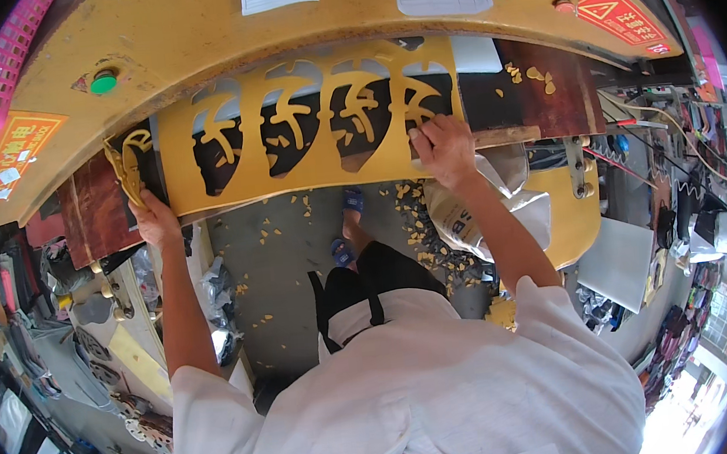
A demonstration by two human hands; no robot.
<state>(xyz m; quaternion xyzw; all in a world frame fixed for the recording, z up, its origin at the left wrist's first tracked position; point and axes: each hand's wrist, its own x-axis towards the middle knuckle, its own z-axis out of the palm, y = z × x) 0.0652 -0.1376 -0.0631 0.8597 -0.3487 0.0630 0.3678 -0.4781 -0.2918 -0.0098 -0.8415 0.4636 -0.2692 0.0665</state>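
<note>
A yellow sheet [324, 180] lies across the machine bed, with several large curved openings cut in a row. Narrow curved yellow strips [290, 116] show inside these openings. At the sheet's left end, my left hand [155, 219] is closed around the lower end of some thin yellow cut pieces [125, 169], held upright and tilted. My right hand [446, 151] is over the rightmost opening, fingers bent together at the lower end of a curved yellow strip [413, 100]. Its fingertips partly hide that contact.
A yellow machine beam [189, 47] with green buttons [104, 81] spans the far side above the bed. Small yellow scraps [539, 75] lie on the bed's right and on the floor [284, 270]. A pale bag [468, 217] stands below my right forearm.
</note>
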